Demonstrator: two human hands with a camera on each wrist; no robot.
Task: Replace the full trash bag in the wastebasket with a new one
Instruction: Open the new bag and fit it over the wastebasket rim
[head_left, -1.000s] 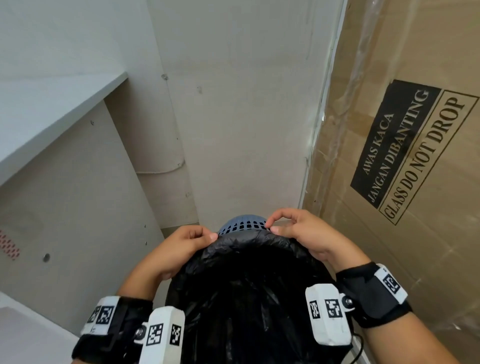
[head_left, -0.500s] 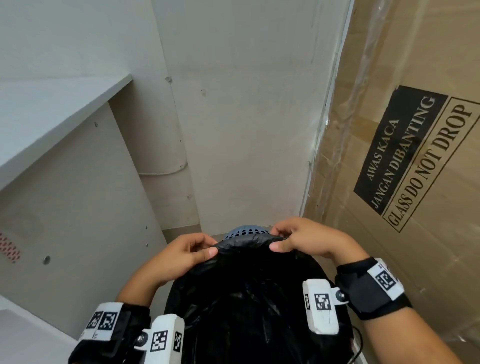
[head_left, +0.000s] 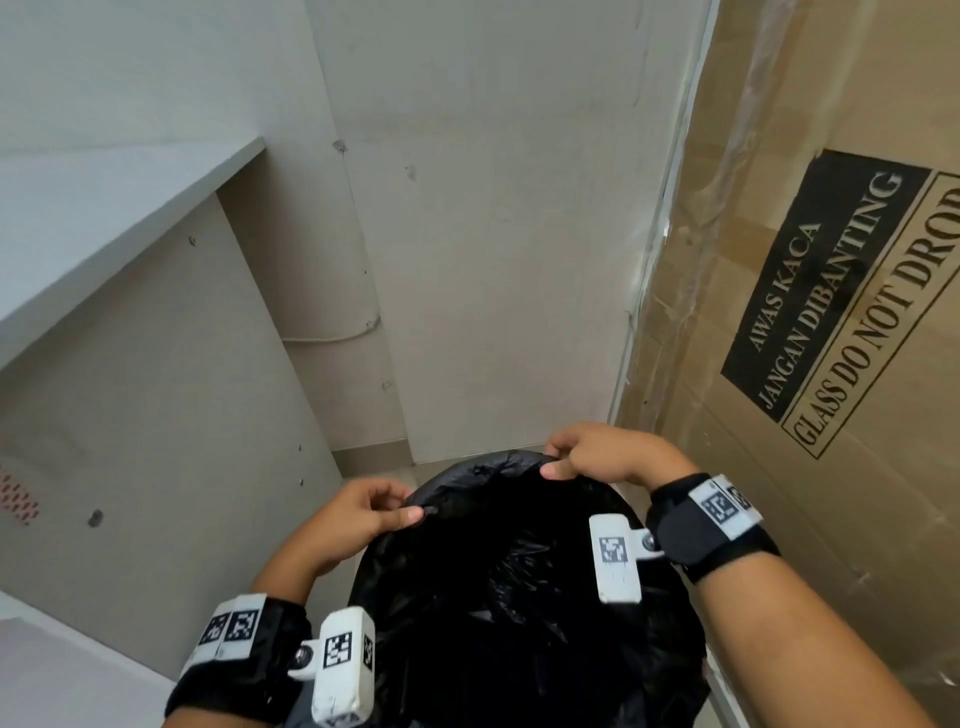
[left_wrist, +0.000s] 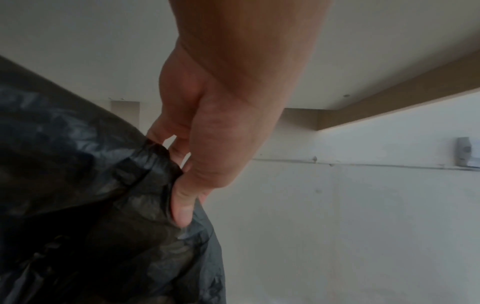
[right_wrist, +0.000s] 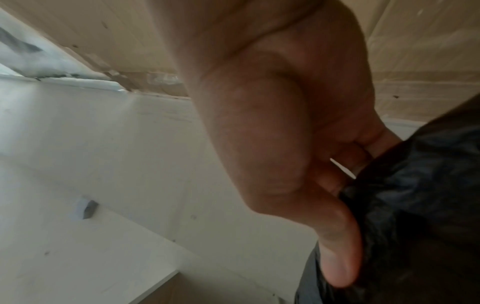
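Trash bag (head_left: 498, 571) rim pinched by both hands, wastebasket hidden

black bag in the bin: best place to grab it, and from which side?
Take the trash bag by its bunched top hem at the far rim, from above, thumbs inside. That edge is loose, gathered film, easy to pinch; the body below is slack. The left hand and right hand already pinch it there.
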